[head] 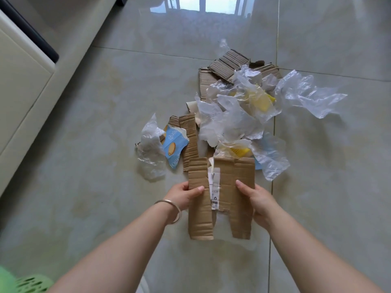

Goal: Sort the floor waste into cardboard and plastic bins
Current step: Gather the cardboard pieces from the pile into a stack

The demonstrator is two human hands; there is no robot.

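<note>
Glossy pale tiles cover the floor (105, 123), with a window's reflection shining at the far edge and a cream cabinet (19, 85) along the left side. Both hands hold one torn sheet of brown cardboard (220, 197) up above the tiles, nearer the person than the rest of the litter. On its left edge, the left hand (184, 195), a metal bangle (171, 210) on its wrist, grips with the thumb lying across the front and the fingers curled behind. At the opposite edge the right hand (258, 199) grips the same way, thumb on the front face. A white label strip (214, 187) runs down the sheet's middle. Beyond it lies the waste heap (232, 115): ribbed cardboard pieces (228, 64) at the far end, crumpled clear plastic bags (306, 94) spread over the middle and toward the right, yellow plastic showing through them, and a blue printed wrapper (173, 144) beside another clear bag (150, 149) on the left. At the near left corner of the floor a green slotted basket (27, 283) shows, partly cut off by the frame.
</note>
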